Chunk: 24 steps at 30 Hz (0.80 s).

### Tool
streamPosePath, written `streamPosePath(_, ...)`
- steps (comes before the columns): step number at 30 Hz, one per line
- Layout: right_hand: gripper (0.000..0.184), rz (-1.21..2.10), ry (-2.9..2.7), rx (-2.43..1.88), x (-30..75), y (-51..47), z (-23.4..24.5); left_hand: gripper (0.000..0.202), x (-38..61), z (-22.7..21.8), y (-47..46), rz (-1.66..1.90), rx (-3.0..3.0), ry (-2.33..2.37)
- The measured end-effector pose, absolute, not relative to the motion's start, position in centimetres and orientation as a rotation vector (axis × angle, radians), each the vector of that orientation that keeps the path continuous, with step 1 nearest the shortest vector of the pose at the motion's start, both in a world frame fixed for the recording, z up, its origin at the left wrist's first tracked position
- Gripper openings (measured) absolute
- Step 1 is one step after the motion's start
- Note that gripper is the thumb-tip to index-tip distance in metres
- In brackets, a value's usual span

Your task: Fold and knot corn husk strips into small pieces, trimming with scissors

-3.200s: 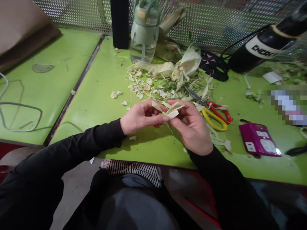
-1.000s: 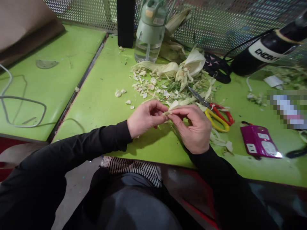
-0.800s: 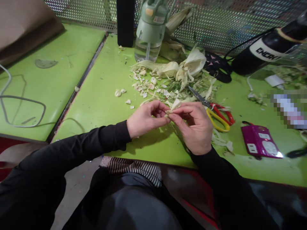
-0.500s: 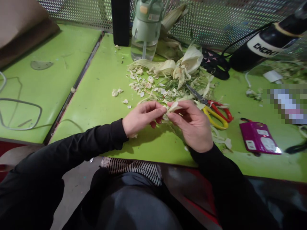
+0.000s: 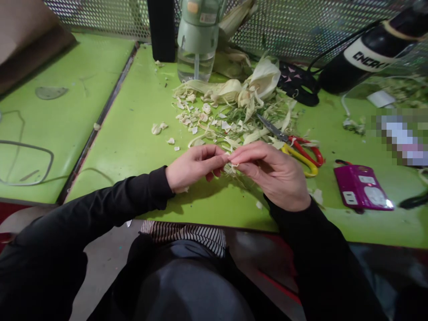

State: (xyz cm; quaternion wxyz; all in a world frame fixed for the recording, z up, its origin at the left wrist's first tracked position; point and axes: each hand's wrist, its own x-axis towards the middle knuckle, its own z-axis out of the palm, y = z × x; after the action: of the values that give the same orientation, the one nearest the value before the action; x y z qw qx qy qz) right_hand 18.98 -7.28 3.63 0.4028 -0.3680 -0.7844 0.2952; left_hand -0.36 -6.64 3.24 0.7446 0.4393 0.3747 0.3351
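Note:
My left hand (image 5: 197,167) and my right hand (image 5: 279,178) meet fingertip to fingertip just above the table's near part. Between them is a small pale piece of corn husk (image 5: 231,168), mostly covered by the fingers. Both hands are closed in a pinch on it. Right behind them lie loose cut corn husk strips (image 5: 230,133) and small husk scraps (image 5: 192,118). A larger dry corn husk (image 5: 265,80) rests on the back of the pile. Scissors (image 5: 272,126) with red and yellow handles lie beyond my right hand.
A green water bottle (image 5: 197,40) stands at the back near a black upright box (image 5: 162,31). At right are a dark bottle (image 5: 357,58) lying tilted, a purple case (image 5: 363,187) and a white plug (image 5: 381,99). Glasses (image 5: 50,156) lie at left, beyond the table seam.
My right hand has turned and moved slightly right, its fingers now lying over the husk piece. The husk shows less than before. My left hand keeps its pinch. The view has shifted slightly.

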Motion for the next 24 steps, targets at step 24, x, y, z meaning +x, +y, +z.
streamPosePath(24, 0.022, -0.002, -2.244, -0.794, 18.64, -7.77, 3.53, 0.016, -0.33, 2.32, -6.87, 0.608, 0.748, 0.742)
